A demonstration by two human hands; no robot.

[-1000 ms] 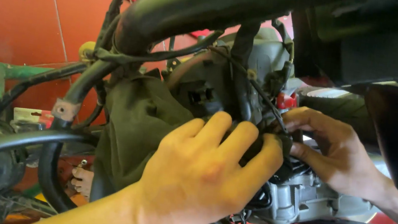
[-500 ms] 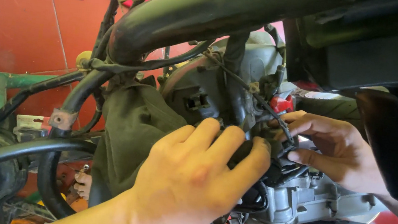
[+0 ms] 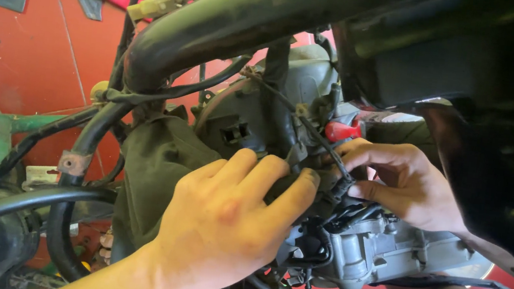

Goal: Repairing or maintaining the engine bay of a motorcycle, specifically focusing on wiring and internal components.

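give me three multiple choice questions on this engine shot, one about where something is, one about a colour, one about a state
1. Where is the small red part?
A. just above the right hand's fingers
B. on the floor under the engine
C. inside the left palm

2. What colour is the wall behind the frame?
A. white
B. orange-red
C. blue

3. How is the left hand placed?
A. hanging free in the air
B. closed round a hammer
C. laid on the dark parts of the engine, fingers spread

Answers:
1. A, the red part sits right over the right hand, beside the thick dark frame tube.
2. B, the surface behind the cables is orange-red all over.
3. C, its fingers rest on the dark parts above the grey engine casing, with no tool in view.
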